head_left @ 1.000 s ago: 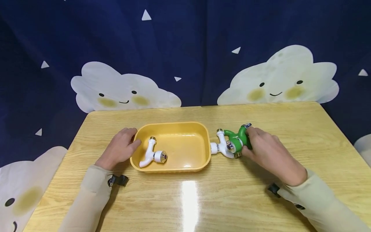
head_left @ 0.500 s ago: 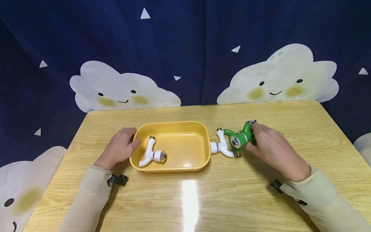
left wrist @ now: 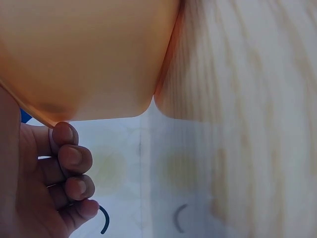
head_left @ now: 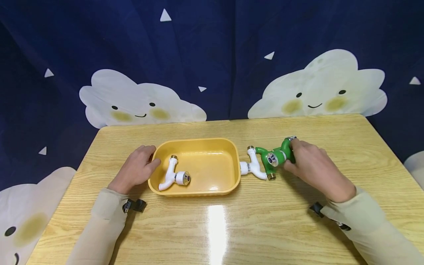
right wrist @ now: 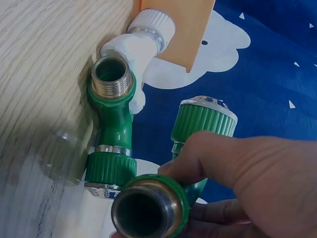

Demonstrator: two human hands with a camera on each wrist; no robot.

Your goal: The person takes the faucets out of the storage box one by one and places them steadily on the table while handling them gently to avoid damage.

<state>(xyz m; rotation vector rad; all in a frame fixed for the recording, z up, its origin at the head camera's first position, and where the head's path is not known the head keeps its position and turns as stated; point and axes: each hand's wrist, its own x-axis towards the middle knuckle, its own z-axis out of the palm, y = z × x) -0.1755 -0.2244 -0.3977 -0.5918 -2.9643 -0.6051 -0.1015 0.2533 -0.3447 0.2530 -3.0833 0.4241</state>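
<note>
My left hand (head_left: 137, 170) holds the left end of a yellow plastic tray (head_left: 208, 162), thumb over the rim and fingers outside it. The left wrist view shows those fingertips (left wrist: 75, 157) curled by the rim. Inside the tray lies a white tap (head_left: 170, 176). At the tray's right end, another white tap (head_left: 254, 165) lies with its ribbed knob against the wall. My right hand (head_left: 316, 167) grips a green tap (head_left: 279, 157) by its body, its threaded metal end (right wrist: 143, 210) facing the right wrist camera. Just beyond that sits a second green tap (right wrist: 111, 131), beside the white one.
A pale wooden table (head_left: 185, 228) carries everything, with bare wood in front of the tray and right of the hand. Behind the table's far edge hangs a dark blue cloth (head_left: 232, 62) printed with white clouds and triangles.
My right hand has shifted a little to the right with the green tap, uncovering more of the second green tap and the white one. My left hand and the tray have stayed put.
</note>
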